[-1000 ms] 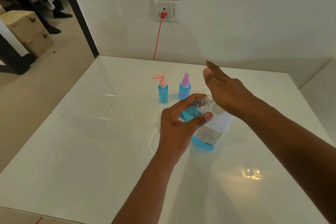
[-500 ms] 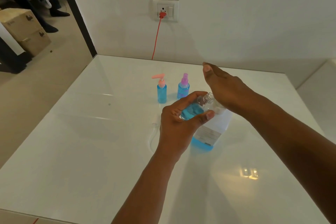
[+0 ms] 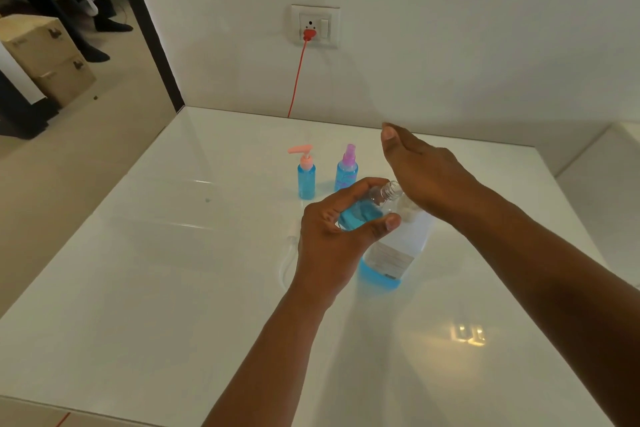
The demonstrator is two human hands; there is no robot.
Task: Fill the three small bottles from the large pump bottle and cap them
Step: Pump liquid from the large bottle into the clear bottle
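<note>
Bottle [image 3: 375,203] tilted between left hand [image 3: 332,243] fingers [image 3: 363,185] and thumb.

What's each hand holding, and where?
Left hand grips the uncapped small bottle round its body. Right hand holds nothing, pressing flat on the large pump bottle.

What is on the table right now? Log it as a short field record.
left hand: grips uncapped clear small bottle, part-filled with blue liquid
right hand: flat, fingers straight, pressing on large clear pump bottle
capped: blue bottle with pink pump; blue bottle with purple sprayer
surface: glossy white table
wall: red cable plugged into socket
</note>
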